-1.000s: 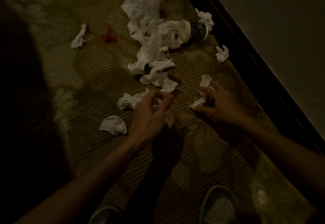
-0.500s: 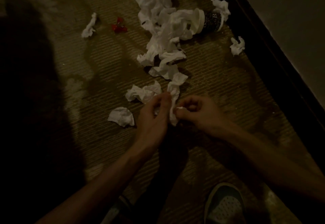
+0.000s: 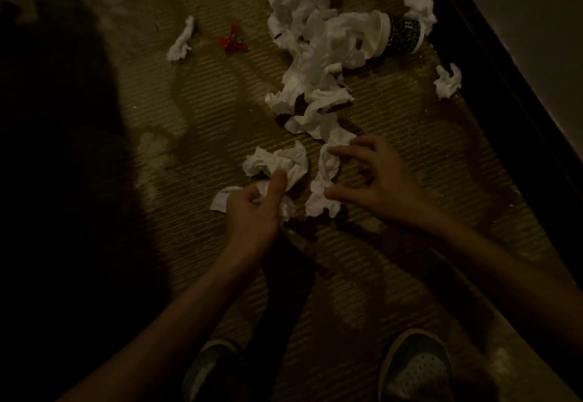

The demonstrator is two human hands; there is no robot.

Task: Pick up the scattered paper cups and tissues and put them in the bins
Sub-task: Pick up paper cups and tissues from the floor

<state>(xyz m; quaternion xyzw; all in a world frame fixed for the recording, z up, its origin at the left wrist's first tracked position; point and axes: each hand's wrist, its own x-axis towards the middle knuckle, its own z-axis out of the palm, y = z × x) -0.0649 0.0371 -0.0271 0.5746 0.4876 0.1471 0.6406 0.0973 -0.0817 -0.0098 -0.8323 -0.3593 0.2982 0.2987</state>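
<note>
Both hands have parted since half a second ago, when they met over one tissue at the middle of the frame. Now the left hand (image 3: 252, 209), just left of centre, has its fingers curled in and thumb pressed forward, gripping a crumpled tissue (image 3: 277, 163) bunched into a soft white wad. The right hand (image 3: 378, 180), right of centre, is spread wide, fingers loosely bent, with forefinger and thumb tips touching a long tissue (image 3: 325, 180) that lies twisted on the floor between the two hands.

Above them, a heap of tissues (image 3: 309, 54) trails towards the top centre, thin, wrinkled and folded. Against it, a paper cup (image 3: 400, 35) lies on its side, with a white lid and dark printed wall. Loose wads lie apart: a small tissue (image 3: 181, 41) at upper left and another tissue (image 3: 448, 81) by the dark baseboard (image 3: 504, 86) at right. A red scrap (image 3: 233, 43) sits near the small one. The carpet (image 3: 189, 117) is olive, ribbed in fine lines. Two shoes (image 3: 416, 367) show at the bottom edge.
</note>
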